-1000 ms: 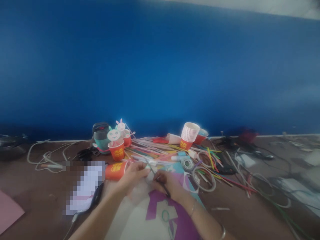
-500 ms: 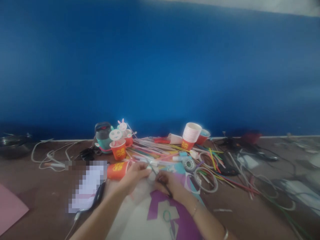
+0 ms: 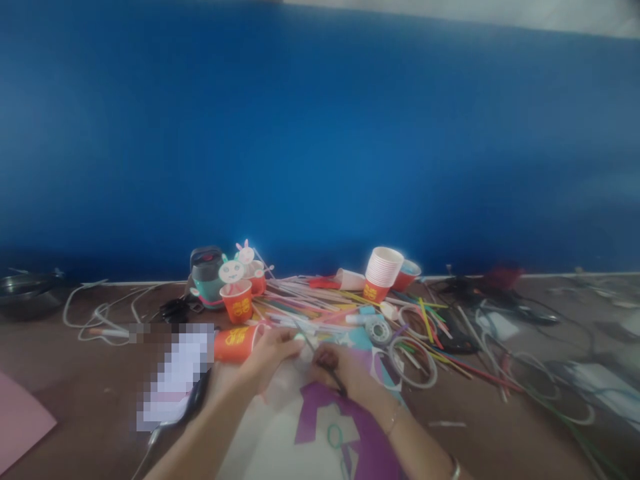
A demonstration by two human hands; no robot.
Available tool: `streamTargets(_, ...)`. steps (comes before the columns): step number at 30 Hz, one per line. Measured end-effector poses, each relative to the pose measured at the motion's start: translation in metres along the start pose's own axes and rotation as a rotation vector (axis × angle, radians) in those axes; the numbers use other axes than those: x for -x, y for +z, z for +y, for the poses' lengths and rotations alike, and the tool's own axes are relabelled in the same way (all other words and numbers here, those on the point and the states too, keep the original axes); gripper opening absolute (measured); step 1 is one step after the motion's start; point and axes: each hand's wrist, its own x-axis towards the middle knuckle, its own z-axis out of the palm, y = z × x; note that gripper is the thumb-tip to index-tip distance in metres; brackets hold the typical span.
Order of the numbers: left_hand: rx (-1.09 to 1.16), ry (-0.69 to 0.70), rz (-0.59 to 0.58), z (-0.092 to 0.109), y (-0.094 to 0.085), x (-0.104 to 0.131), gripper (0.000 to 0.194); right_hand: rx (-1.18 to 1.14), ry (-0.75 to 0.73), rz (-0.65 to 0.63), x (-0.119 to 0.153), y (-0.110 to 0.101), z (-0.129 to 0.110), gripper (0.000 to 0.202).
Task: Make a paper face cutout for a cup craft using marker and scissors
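Note:
My right hand is closed around the dark handles of a pair of scissors, whose blades point up and to the left. Fingers of my left hand pinch a small whitish piece of paper beside the blades. Blur hides its exact shape and whether the blades touch it. Below the hands lie cut purple paper and a white sheet. A small green ring shape shows on the white sheet. An orange paper cup lies on its side behind my left wrist.
Two cups with rabbit faces stand at back left. A stack of paper cups rises behind scattered coloured sticks. Right of my hands are a tape roll and a coiled white tube. A phone lies left.
The view has shifted very slightly. Both hands keep nearly the same place, with the scissors and the paper piece still held.

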Motion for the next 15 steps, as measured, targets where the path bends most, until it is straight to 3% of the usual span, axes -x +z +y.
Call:
streamTargets(3,0.049,0.008,0.025,-0.005,0.002,-0.002,0.031,0.022,-0.048,0.063,0.008,0.006,-0.017,0.019)
streamTargets(7,0.134,0.040,0.049,-0.014,0.003,-0.005,0.031,0.191,-0.090,-0.026,0.016,0.016,-0.027,0.021)
streamTargets(11,0.179,0.032,0.061,-0.021,0.005,-0.009,0.035,0.231,-0.079,-0.034,0.019,0.024,-0.027,0.021)
streamTargets(15,0.199,0.048,0.076,-0.024,0.008,-0.011,0.048,0.200,0.001,-0.335,0.026,0.034,-0.034,0.028)
